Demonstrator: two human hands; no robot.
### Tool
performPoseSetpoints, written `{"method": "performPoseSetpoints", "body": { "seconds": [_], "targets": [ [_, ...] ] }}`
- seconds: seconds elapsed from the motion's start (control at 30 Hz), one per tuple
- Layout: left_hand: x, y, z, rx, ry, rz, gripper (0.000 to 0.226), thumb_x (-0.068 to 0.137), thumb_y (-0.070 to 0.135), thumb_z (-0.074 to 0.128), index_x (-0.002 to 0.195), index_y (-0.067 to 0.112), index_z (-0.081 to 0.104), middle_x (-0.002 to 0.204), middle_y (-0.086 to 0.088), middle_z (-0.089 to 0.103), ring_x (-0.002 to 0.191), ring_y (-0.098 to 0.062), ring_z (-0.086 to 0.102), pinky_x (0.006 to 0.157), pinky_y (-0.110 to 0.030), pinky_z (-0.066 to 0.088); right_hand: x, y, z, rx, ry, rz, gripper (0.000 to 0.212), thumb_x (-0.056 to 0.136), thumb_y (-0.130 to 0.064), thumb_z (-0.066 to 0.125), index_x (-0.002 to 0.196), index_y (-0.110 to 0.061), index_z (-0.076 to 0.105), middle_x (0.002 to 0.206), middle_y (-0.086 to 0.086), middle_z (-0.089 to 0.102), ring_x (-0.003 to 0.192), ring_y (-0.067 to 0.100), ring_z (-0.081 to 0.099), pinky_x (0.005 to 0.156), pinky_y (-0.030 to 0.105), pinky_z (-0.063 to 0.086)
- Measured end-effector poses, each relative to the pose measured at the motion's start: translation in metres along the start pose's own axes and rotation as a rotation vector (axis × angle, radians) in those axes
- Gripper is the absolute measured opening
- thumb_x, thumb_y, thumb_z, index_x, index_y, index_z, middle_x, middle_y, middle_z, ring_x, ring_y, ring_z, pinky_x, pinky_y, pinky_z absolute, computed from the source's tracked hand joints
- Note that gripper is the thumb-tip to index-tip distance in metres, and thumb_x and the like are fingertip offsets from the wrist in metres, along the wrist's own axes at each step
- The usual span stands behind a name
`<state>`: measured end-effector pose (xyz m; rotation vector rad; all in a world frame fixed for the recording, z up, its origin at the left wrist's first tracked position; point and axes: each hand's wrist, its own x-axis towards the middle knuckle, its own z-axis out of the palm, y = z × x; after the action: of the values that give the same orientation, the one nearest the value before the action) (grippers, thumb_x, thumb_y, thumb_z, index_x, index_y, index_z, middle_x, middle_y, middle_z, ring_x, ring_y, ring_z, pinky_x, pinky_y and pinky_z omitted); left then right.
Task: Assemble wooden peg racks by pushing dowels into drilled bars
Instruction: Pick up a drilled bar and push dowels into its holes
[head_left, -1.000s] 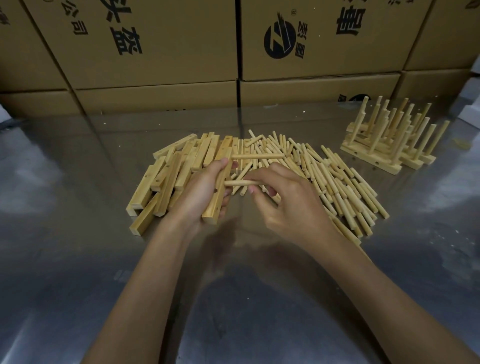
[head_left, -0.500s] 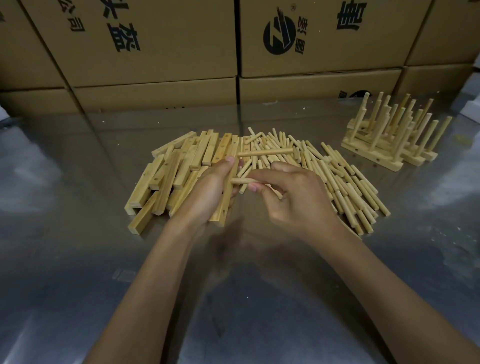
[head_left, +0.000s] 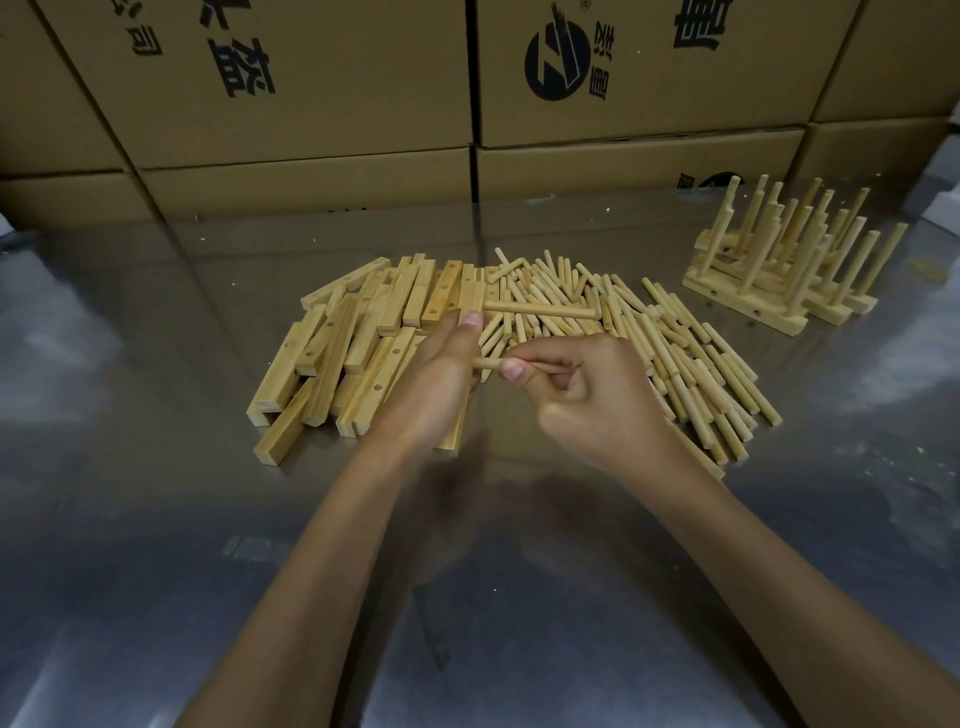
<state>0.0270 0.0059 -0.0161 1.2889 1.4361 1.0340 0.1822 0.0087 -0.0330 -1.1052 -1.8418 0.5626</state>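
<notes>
1. A metal table (head_left: 156, 519) carried all the parts.
2. A pile of drilled bars (head_left: 353, 332) lay left of centre.
3. A pile of loose dowels (head_left: 675, 353) lay directly right of the bars, touching them.
4. The assembled racks (head_left: 769, 270) stood at the far right, apart from the dowels.
5. Cardboard boxes (head_left: 311, 104) were stacked behind the table.
6. The left hand (head_left: 436, 384) and the right hand (head_left: 597, 400) met over the near edge of the piles, where bars and dowels adjoined.
</notes>
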Motion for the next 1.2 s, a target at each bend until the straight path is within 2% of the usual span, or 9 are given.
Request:
{"method": "performPoseSetpoints", "body": {
  "seconds": [0.17,0.27,0.37,0.53,0.67,0.8,1.07,1.13,1.2],
  "targets": [
    [-0.001,0.002,0.001,0.025,0.019,0.020,0.054,0.106,0.052,0.033,0.154,0.030,0.037,0.156,0.002,0.044,0.127,-0.015,0.054,0.118,-0.047,0.034,0.000,-0.002,0.002,0.122,0.010,0.070,0.011,0.092,-0.018,0.070,0.091,-0.025,0.079,0.075,-0.007,0.075,0.071,0.021,0.069,0.063,0.040,0.054],
    [0.000,0.003,-0.001,-0.016,0.042,0.043,0.046,0.106,0.050,0.035,0.146,0.030,0.048,0.151,-0.013,0.047,0.129,-0.020,0.053,0.113,-0.049,0.036,0.002,-0.007,0.001,0.145,-0.021,0.114,0.009,0.092,-0.022,0.069,0.088,-0.025,0.076,0.078,0.005,0.074,0.079,0.034,0.068,0.073,0.051,0.056],
    [0.002,0.000,0.002,0.013,0.073,0.021,0.048,0.104,0.054,0.038,0.145,0.032,0.050,0.148,-0.002,0.053,0.131,-0.022,0.054,0.115,-0.049,0.037,0.008,-0.006,-0.011,0.162,-0.077,0.192,0.009,0.092,-0.025,0.070,0.089,-0.024,0.078,0.079,-0.009,0.073,0.078,0.007,0.066,0.074,0.028,0.053],
    [0.010,-0.007,-0.006,0.006,0.226,0.002,0.033,0.104,0.053,0.040,0.108,0.034,0.067,0.095,0.021,0.059,0.088,0.003,0.053,0.067,-0.021,0.037,0.016,0.006,-0.040,0.259,0.017,0.367,0.018,0.098,-0.024,0.060,0.092,-0.026,0.077,0.063,-0.014,0.063,0.053,0.003,0.050,0.046,0.017,0.039],
    [0.018,-0.014,-0.016,-0.077,0.299,-0.061,0.043,0.104,0.056,0.038,0.116,0.026,0.066,0.089,0.010,0.063,0.077,-0.004,0.058,0.055,-0.024,0.041,0.019,0.023,-0.048,-0.003,0.178,0.389,0.023,0.097,-0.021,0.054,0.088,-0.025,0.075,0.084,-0.012,0.072,0.061,0.007,0.062,0.057,0.030,0.048],
    [0.020,-0.016,-0.016,-0.064,0.271,-0.046,0.041,0.105,0.053,0.037,0.114,0.025,0.066,0.055,0.011,0.062,0.041,0.002,0.056,0.035,-0.016,0.040,0.013,0.033,-0.032,-0.309,-0.016,0.339,0.014,0.092,-0.023,0.059,0.090,-0.029,0.072,0.077,-0.017,0.064,0.071,0.005,0.061,0.063,0.027,0.049],
    [0.015,-0.010,-0.014,-0.067,0.247,-0.051,0.045,0.102,0.060,0.040,0.129,0.031,0.061,0.099,0.005,0.065,0.087,-0.013,0.061,0.059,-0.029,0.045,0.006,0.035,-0.008,-0.609,-0.068,0.181,0.018,0.088,-0.041,0.069,0.092,-0.024,0.064,0.086,-0.010,0.050,0.099,0.014,0.048,0.071,0.029,0.037],
    [0.014,-0.009,-0.014,-0.044,0.233,-0.035,0.045,0.101,0.060,0.040,0.129,0.031,0.060,0.101,0.003,0.066,0.088,-0.014,0.061,0.059,-0.028,0.046,0.008,0.026,-0.008,-0.376,0.002,0.239,0.024,0.088,-0.049,0.067,0.091,-0.025,0.064,0.079,-0.009,0.053,0.085,0.010,0.053,0.065,0.029,0.040],
    [0.011,-0.008,-0.012,0.023,0.205,0.008,0.045,0.102,0.060,0.039,0.130,0.030,0.059,0.097,0.003,0.066,0.088,-0.015,0.064,0.059,-0.027,0.047,0.010,0.011,-0.008,0.199,0.004,0.398,0.033,0.085,-0.056,0.068,0.097,-0.026,0.067,0.073,-0.006,0.061,0.066,0.006,0.055,0.057,0.023,0.044]
  ]
}}
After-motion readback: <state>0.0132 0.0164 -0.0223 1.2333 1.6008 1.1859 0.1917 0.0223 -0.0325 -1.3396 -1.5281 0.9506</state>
